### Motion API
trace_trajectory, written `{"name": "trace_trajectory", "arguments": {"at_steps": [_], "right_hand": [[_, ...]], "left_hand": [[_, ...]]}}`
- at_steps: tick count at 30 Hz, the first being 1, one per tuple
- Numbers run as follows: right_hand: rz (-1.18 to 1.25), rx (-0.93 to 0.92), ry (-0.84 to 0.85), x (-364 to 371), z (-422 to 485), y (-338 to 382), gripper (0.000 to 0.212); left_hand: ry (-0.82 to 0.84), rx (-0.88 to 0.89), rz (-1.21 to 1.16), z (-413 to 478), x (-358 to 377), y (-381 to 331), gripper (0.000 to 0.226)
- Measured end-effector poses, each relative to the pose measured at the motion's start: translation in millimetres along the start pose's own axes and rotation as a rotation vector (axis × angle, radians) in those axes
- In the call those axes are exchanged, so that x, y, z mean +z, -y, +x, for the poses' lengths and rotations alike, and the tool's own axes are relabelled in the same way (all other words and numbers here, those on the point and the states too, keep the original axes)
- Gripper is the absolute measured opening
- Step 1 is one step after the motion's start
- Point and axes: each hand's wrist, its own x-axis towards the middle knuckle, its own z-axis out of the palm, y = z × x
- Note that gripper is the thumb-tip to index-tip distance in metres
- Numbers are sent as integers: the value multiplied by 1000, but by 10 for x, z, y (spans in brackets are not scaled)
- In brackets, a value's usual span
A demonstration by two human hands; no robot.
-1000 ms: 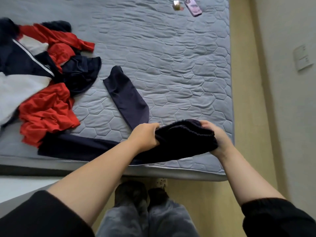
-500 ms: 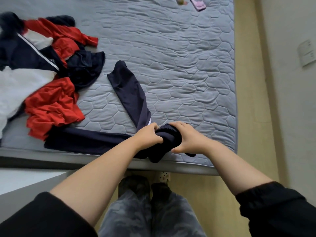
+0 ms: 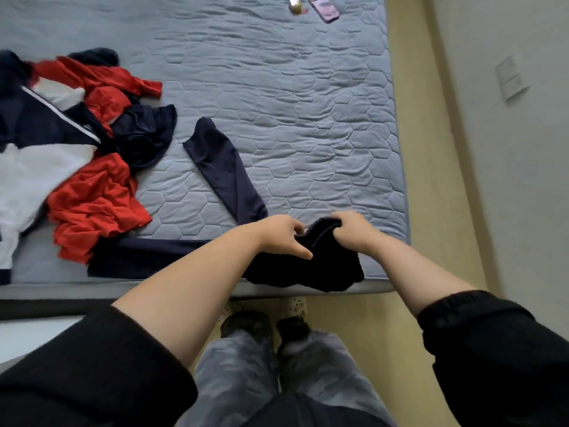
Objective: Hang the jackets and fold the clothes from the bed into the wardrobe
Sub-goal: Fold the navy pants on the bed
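Observation:
A dark navy pair of trousers (image 3: 221, 167) lies at the near edge of the grey quilted bed (image 3: 308, 103), one leg angled up the mattress, the other along the edge. Its bunched waistband end (image 3: 308, 269) hangs over the edge between my hands. My right hand (image 3: 354, 232) grips the top of the bunch, fingers curled in the cloth. My left hand (image 3: 283, 238) holds the cloth beside it, thumb stretched along the fabric. A heap of red, white and navy clothes (image 3: 77, 155) lies at the left of the bed.
A pink-cased phone (image 3: 323, 7) and a small gold object (image 3: 295, 7) lie at the bed's far edge. Yellowish floor (image 3: 437, 180) runs along the right of the bed, then a white wall with a switch plate (image 3: 511, 78). My feet (image 3: 264, 328) stand against the bed.
My hands came together from wide apart, gathering the waistband into a bunch. Now they have parted slightly and the bunch hangs lower over the bed edge.

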Motion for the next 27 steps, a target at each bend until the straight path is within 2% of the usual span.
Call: {"name": "trace_trajectory", "arguments": {"at_steps": [2, 4, 10, 13, 16, 22, 27], "right_hand": [[69, 91, 78, -106, -165, -94, 23], [151, 197, 81, -186, -384, -227, 18], [276, 399, -57, -306, -1163, -488, 23], [325, 577, -204, -214, -1675, -648, 17], [323, 792, -320, 12, -2375, -804, 17], [272, 1103, -401, 801, -3986, -1165, 8], [247, 1380, -554, 1482, -5438, -1378, 10]], "left_hand": [[33, 35, 181, 27, 16, -229, 37], [51, 54, 303, 62, 47, -449, 33], [-1, 192, 495, 121, 240, -1048, 29], [41, 290, 557, 80, 506, -1439, 26], [124, 418, 651, -56, 955, -1850, 29], [393, 712, 838, -627, 2202, -2746, 30], [453, 1082, 1021, -1537, 3337, -3513, 22]]}}
